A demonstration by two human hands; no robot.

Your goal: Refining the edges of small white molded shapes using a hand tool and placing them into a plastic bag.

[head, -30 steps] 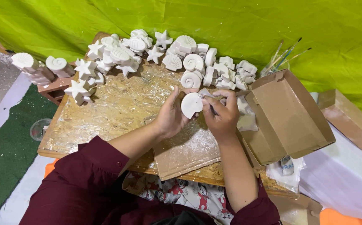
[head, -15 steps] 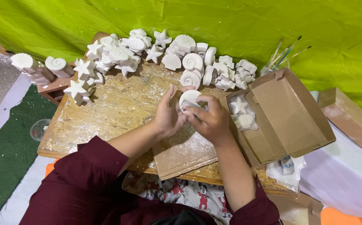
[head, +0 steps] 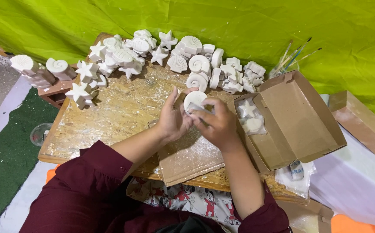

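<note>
A wooden board [head: 109, 116] carries one long heap of white plaster shells and stars [head: 187, 60], too many to count. One open cardboard box [head: 299, 121] lies right of both hands, with two casts visible inside. The left hand [head: 172, 118] cups one round plaster cast [head: 194, 101] from the left; the right hand [head: 215, 123] pinches its lower right edge, closer to the box.

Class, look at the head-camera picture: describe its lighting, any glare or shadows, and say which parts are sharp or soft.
Head view: light is even and soft, with a green tint from the green backdrop; the plastic-wrapped board shows patchy glare; shadows are faint, mostly under the left hand and right hand; the round white plaster piece they hold is bright, its relief washed out; the shell and star casts stay fairly sharp.
</note>
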